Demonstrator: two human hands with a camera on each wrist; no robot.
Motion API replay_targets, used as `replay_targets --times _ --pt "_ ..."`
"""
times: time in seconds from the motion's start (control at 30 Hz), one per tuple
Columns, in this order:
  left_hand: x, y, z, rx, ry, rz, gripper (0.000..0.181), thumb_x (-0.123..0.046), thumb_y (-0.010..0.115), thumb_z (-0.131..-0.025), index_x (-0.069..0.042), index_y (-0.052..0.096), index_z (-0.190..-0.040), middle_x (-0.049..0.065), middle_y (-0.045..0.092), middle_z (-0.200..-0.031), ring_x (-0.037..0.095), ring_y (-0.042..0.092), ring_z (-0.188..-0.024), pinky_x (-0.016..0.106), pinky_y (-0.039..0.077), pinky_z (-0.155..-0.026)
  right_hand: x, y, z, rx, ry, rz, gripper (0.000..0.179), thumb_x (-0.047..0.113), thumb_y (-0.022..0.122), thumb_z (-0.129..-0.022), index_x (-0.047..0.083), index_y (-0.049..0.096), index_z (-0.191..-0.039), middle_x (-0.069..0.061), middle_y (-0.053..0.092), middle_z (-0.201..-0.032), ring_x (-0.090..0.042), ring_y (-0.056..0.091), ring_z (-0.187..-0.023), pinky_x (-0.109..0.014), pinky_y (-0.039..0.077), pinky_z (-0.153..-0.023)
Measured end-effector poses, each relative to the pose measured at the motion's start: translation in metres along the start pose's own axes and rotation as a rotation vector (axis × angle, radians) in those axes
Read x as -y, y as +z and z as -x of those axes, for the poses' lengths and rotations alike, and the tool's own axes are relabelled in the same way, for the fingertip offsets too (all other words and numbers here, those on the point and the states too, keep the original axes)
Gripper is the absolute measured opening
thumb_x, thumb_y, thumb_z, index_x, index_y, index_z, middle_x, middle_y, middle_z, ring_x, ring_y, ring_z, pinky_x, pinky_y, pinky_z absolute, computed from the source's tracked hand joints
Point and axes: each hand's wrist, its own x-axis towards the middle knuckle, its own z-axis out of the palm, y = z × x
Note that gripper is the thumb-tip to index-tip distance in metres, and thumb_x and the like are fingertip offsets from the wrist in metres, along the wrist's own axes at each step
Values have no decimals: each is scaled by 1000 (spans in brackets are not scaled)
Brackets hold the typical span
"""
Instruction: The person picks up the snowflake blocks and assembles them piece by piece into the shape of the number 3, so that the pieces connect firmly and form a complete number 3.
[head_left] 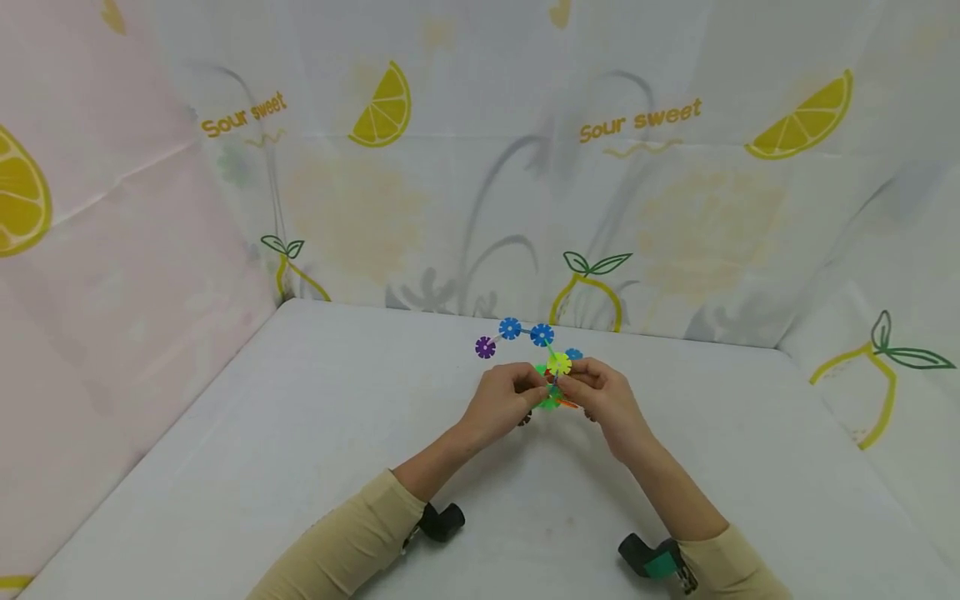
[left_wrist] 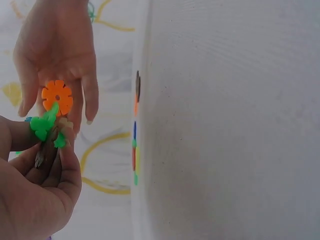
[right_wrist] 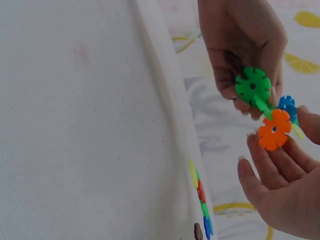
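Both hands are close together over the table, working on a chain of flower-shaped plastic building discs. My left hand [head_left: 506,402] grips the chain's near end, where a green disc [right_wrist: 253,86] sticks out and a brown disc is partly hidden among the fingers. My right hand [head_left: 606,407] pinches the joined discs from the other side, its lower fingers loosely spread behind an orange disc [right_wrist: 274,130]. Nearby in the head view are a yellow disc [head_left: 558,363], two blue discs [head_left: 510,328] and, at the far left end, a purple disc [head_left: 485,347]. Fingers hide where the discs join.
More coloured discs [right_wrist: 201,192] lie flat on the white table [head_left: 337,375], low beyond the hands. Black wrist cameras [head_left: 442,522] hang below both sleeves. A lemon-printed cloth [head_left: 480,183] stands upright behind the table and along its sides.
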Motion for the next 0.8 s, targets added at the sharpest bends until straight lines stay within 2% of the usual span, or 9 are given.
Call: replay_targets --times 0.13,0.23,0.3,0.4,0.6,0.8 --pt "-2 -3 -1 -12 -11 29 10 -18 64 -95 -11 71 -95 10 71 -86 11 54 -59 26 48 -55 -2 -9 -4 16 -24 17 37 22 64 -97 -5 58 -121 1 74 -101 -7 71 -90 -24 52 -74" --pt "-2 -4 -1 -21 -23 31 10 -19 65 -94 -11 72 -95 8 72 -89 11 58 -67 26 50 -61 -4 -15 -5 25 -41 55 34 17 63 -97 -7 59 -121 -12 72 -109 -10 72 -97 -29 56 -88" --pt "-1 -5 -2 -27 -31 31 10 -20 66 -94 -12 72 -96 3 72 -91 11 60 -73 26 52 -65 -4 -18 -6 29 -44 99 32 14 64 -96 -7 60 -120 -19 70 -113 -12 71 -98 -30 55 -89" --pt "0 -4 -2 -24 -39 47 11 -20 66 -93 -12 72 -96 2 72 -93 13 62 -77 27 54 -67 -5 -22 -6 31 -46 212 31 10 65 -93 -5 62 -119 -22 68 -116 -16 70 -99 -29 55 -86" --pt "2 -4 -2 -22 -54 78 12 -21 65 -94 -11 71 -97 4 72 -95 13 63 -78 27 56 -67 -13 -27 -11 53 -56 549 29 7 69 -88 1 66 -117 -16 71 -113 -29 67 -105 -36 57 -81" --pt "3 -2 -3 -30 -63 65 12 -22 65 -94 -12 71 -98 3 72 -97 13 63 -83 27 56 -70 -21 -29 -13 61 -64 695 29 1 69 -84 2 68 -113 -16 71 -113 -32 64 -106 -46 56 -89"
